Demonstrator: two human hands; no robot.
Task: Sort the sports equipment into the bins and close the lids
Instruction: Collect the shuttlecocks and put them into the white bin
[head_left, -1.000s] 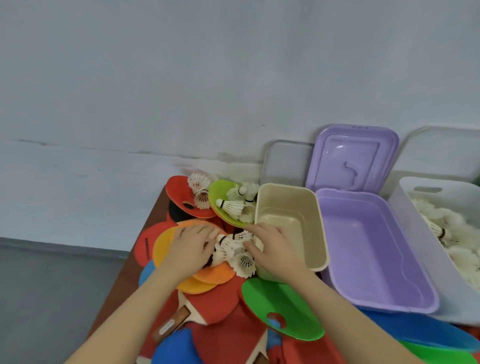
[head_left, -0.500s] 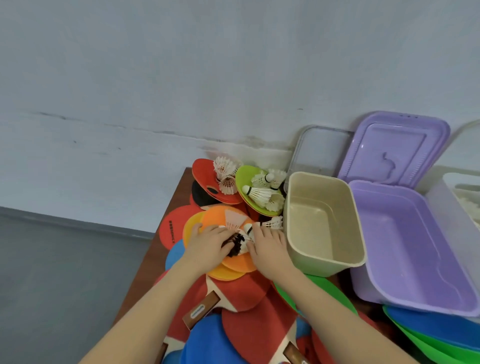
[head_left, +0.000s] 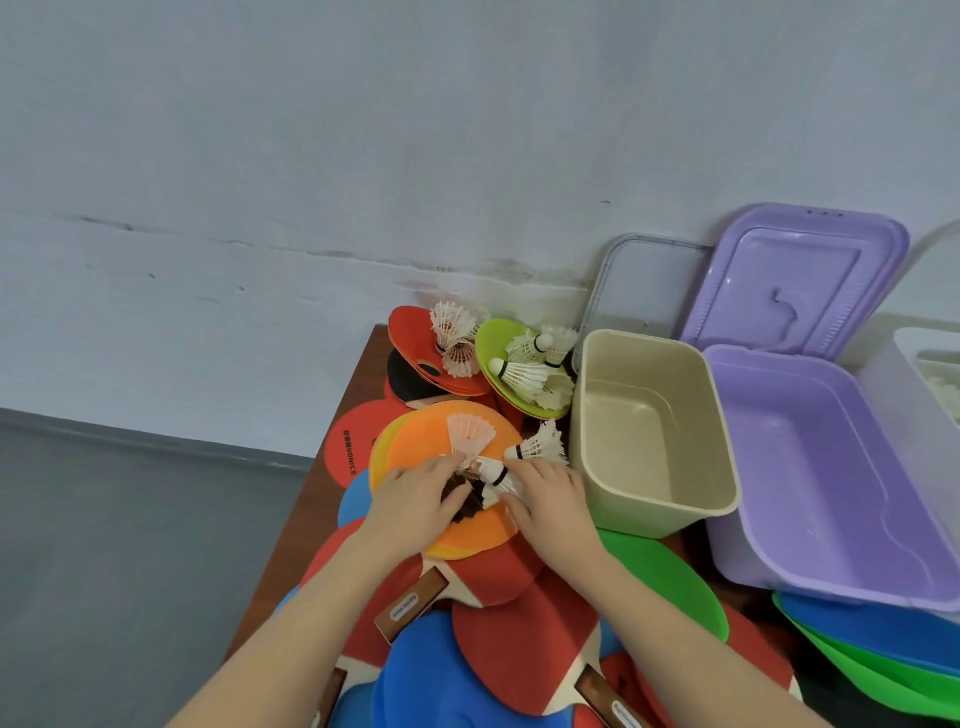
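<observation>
Both hands meet over a cluster of white shuttlecocks (head_left: 496, 475) lying on an orange disc (head_left: 421, 441). My left hand (head_left: 415, 504) curls around the cluster from the left, with a dark piece under its fingers. My right hand (head_left: 550, 501) grips the shuttlecocks from the right. One pink shuttlecock (head_left: 469, 434) and one white shuttlecock (head_left: 540, 447) lie loose just beyond the fingers. An empty beige bin (head_left: 654, 514) stands right of my right hand. Beside it is an open purple bin (head_left: 831, 566), its purple lid (head_left: 795, 280) leaning on the wall.
More shuttlecocks sit on a red disc (head_left: 410, 338) and a green disc (head_left: 496, 332) at the back. Red paddles (head_left: 519, 639), blue and green discs pile up in front. A clear lid (head_left: 644, 280) leans on the wall. A translucent bin (head_left: 924, 374) holds shuttlecocks at far right.
The camera view has shifted left and down, so the bins sit farther right. Both hands have closed in tighter around the shuttlecock cluster on the orange disc.
</observation>
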